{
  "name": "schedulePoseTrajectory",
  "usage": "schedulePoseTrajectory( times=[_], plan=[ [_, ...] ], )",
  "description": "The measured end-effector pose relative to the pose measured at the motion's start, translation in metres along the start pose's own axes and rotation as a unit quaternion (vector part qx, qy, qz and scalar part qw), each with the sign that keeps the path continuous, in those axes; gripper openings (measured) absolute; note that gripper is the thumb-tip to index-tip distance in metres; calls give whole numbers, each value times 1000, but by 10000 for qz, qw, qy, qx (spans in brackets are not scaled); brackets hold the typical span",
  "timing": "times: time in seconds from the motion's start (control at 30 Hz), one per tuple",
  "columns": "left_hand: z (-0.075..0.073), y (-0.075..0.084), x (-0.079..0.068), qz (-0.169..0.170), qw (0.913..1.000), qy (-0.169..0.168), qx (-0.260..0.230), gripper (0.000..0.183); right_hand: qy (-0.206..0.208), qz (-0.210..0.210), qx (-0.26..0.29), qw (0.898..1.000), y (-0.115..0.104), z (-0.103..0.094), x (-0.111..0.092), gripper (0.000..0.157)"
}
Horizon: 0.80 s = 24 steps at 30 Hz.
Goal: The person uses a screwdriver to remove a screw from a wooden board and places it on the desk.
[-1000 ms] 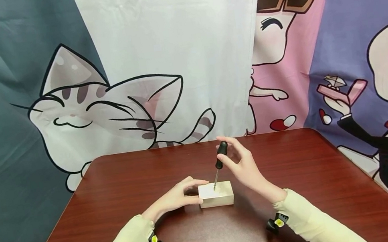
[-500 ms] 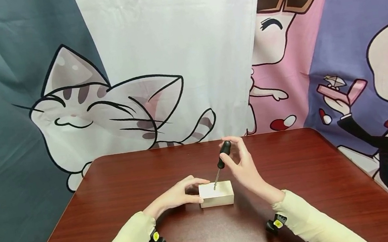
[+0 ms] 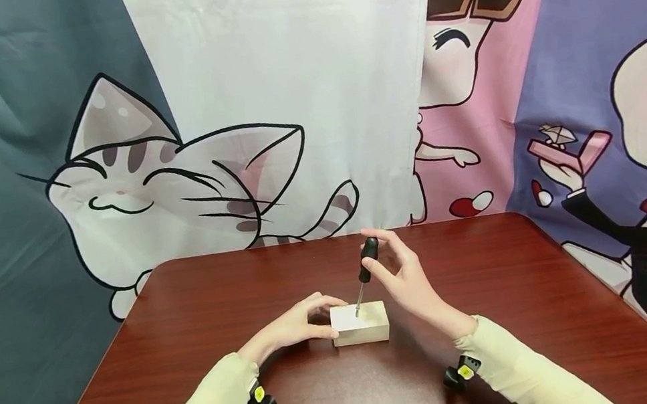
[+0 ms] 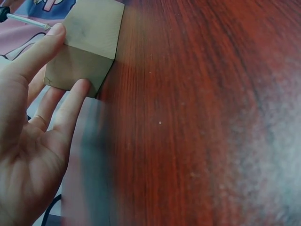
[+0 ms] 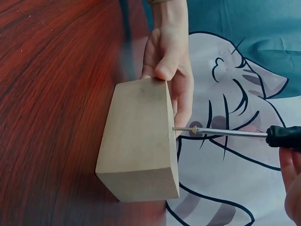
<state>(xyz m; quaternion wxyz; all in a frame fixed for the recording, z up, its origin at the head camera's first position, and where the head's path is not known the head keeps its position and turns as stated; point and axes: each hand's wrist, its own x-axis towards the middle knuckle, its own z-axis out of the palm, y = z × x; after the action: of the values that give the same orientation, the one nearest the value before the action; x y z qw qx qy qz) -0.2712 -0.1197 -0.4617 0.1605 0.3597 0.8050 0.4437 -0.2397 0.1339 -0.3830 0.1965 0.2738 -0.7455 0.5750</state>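
One block (image 3: pixel 359 325), lower ctr of head view; L hand (image 3: pixel 293 325) grips its left end, thumb & fingers spread; R hand (image 3: pixel 411 285) pinches slanted screwdriver (image 3: pixel 364 276), fingers curled; tip may slip off screw (image 5: pixel 184 129) if pushed askew; R wrist cam shows exposed thread, too small to tell in head view.

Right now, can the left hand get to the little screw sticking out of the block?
Probably yes: the left hand holds the end of the wooden block, and nothing seems to stand between it and the screw. But the screwdriver meets the screw's head, so only the side looks free.
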Motion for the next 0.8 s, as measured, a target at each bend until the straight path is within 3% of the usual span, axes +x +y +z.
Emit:
schedulePoseTrajectory(
  times=[0.27,0.53,0.67,0.8],
  plan=[
    [1,1,-1,-116,9999,29,36,48,-440,-317,754,9957,7,2,1,40],
    [1,2,1,-87,9999,18,127,48,237,-22,-165,9996,-9,8,2,41],
    [1,2,0,-76,9999,9,85,48,148,-105,-187,9997,-18,6,4,41],
    [1,1,-1,-82,10000,-8,46,48,-1,-72,-156,9999,-8,5,5,46]
  ],
)
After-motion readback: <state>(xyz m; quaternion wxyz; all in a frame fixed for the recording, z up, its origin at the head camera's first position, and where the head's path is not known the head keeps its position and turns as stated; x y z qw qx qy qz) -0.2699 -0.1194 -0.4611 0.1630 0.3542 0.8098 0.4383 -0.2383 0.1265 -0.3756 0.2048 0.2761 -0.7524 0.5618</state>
